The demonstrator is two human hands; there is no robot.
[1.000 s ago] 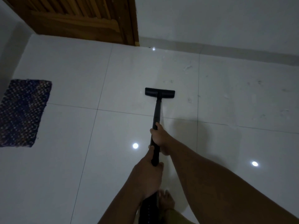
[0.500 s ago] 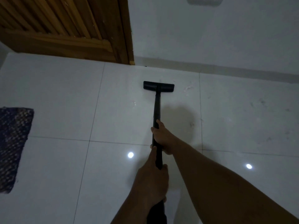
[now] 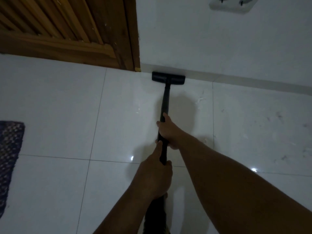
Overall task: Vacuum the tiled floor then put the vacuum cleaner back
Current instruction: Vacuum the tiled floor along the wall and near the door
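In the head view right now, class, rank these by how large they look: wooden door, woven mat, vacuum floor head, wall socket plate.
1. wooden door, cut off by the frame
2. woven mat, also cut off
3 and 4. vacuum floor head and wall socket plate look alike; the plate is cropped, so unranked.

We see glossy, smooth white tiles (image 3: 59, 102) that mirror small lights. The door (image 3: 67, 31) is ribbed brown wood. Our rug (image 3: 9, 157) looks coarse and woven. The vacuum's nozzle (image 3: 168, 78) and wand (image 3: 165, 102) look like matt black plastic.
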